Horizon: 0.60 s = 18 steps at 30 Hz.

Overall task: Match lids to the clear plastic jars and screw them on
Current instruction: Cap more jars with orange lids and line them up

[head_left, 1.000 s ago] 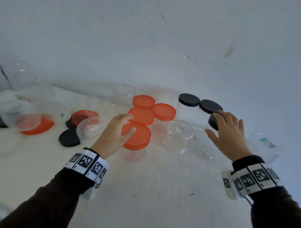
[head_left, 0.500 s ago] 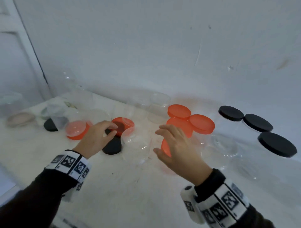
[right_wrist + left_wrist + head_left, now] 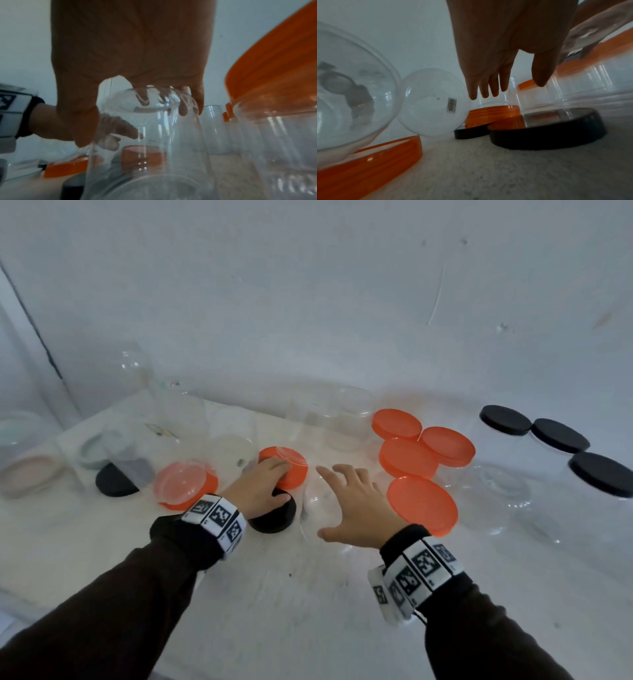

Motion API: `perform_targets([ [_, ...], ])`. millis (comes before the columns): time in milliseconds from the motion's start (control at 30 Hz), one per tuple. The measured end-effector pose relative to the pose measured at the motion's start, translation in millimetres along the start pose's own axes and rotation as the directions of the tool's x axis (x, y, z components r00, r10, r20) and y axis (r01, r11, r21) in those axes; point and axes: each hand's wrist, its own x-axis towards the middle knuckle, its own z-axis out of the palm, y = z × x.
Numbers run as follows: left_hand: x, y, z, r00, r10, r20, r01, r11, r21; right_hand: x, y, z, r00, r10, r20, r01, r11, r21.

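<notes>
Both hands have advanced: left hand [image 3: 258, 487], fingers relaxed and holding nothing, reaches over the orange lid [image 3: 286, 469]; right hand [image 3: 356, 505] spreads wide above the clear jar [image 3: 145, 142].

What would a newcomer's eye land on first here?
The cluster of orange lids on clear jars right of centre, and three black lids at far right. In front, the left hand reaches a loose orange lid; the right hand spreads over an open jar.
</notes>
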Motion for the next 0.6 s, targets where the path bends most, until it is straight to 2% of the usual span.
perform_targets([
  [200, 14.6, -8.9, 5.6, 0.994, 0.024, 0.104, -0.042, 0.983, 0.181, -21.2, 5.0, -1.1, 0.997, 0.08, -0.014, -0.079, 0.997, 0.024],
  [433, 10.5, -5.8, 7.2, 0.981, 0.133, 0.143, -0.159, 0.969, 0.188, -37.6, 10.1, -0.6, 0.987, 0.151, -0.047, -0.147, 0.986, 0.077],
  [600, 8.1, -2.1, 7.2, 0.976, 0.144, 0.164, -0.171, 0.971, 0.164, -45.8, 5.1, -0.8, 0.986, 0.141, -0.087, -0.134, 0.988, 0.078],
])
